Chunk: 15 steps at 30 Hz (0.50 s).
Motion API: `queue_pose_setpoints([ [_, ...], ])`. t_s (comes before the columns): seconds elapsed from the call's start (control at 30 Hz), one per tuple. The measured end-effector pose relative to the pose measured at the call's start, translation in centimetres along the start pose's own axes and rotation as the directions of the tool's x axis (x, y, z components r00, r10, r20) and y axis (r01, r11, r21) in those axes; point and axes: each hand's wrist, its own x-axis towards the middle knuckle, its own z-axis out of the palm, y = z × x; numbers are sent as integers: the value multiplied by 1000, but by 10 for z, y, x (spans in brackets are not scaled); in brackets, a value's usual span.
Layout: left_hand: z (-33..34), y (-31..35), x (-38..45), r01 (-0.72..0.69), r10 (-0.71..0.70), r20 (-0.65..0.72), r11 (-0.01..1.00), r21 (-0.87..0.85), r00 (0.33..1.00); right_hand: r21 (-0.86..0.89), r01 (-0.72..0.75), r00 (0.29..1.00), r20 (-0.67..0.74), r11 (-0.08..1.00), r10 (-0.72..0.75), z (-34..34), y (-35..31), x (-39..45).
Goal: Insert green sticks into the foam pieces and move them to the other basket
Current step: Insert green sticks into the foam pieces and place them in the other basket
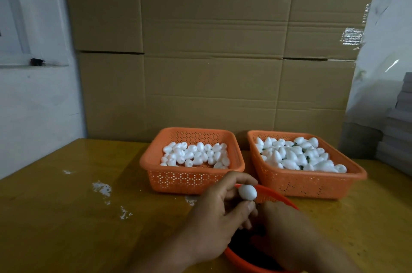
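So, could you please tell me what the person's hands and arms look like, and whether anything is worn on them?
Both the left hand and the right hand are bare: no gloves, rings or watch show. No sleeves reach the visible forearms.

Yellow wooden table [66, 217] under two orange baskets [191, 180] [310, 185], red bowl [279, 198].

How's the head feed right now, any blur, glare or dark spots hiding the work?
Head view: dim, warm light; baskets sharp enough. The left hand holding a foam piece is slightly soft, the right hand softer. The red bowl is too dark inside to read. Glare only on tape on the cardboard; edges bow from the wide lens.
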Motion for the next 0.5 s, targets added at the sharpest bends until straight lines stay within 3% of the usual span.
queue_pose_setpoints([
  [0.13,-1,1,0,10,-10,-23,1000,15,1000,90,-39,998,-51,995,44,-3,0,0],
  [0.33,-3,-1,2,-8,20,-116,995,100,993,172,22,993,-120,985,-1,-6,3,-2],
  [0.5,-3,-1,1,47,-43,-150,999,23,988,230,54,975,-220,972,-2,-5,4,-2],
])
